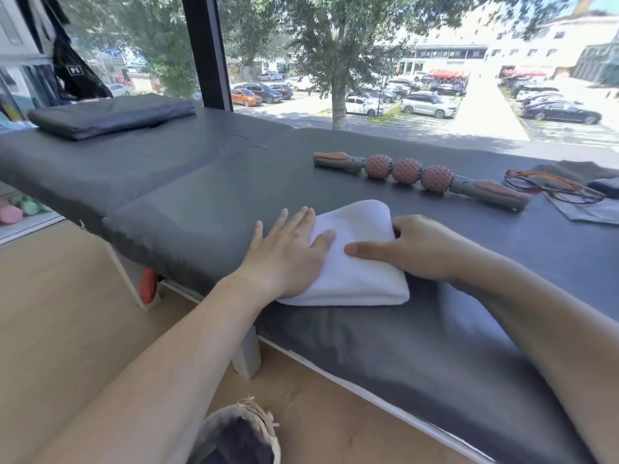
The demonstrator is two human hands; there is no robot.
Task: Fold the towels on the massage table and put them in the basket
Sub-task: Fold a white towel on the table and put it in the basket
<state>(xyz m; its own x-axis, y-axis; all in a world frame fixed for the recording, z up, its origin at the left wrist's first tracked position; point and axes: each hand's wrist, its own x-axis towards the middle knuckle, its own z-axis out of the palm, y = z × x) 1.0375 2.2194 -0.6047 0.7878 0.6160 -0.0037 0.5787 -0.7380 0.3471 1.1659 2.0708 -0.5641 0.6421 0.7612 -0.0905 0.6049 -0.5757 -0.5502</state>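
A folded white towel (355,266) lies near the front edge of the dark grey massage table (207,182). My left hand (288,249) lies flat with straight fingers on the towel's left side, partly on the table. My right hand (408,246) grips the towel's right edge, thumb on top and fingers curled down beside it. The rim of a grey basket (241,433) shows at the bottom of the view, on the floor below my left forearm.
A massage roller stick (418,177) with three ribbed balls lies behind the towel. Glasses (552,187) and a grey cloth (589,212) sit at the right. A folded dark pad (110,117) rests at the table's far left. A window runs behind the table.
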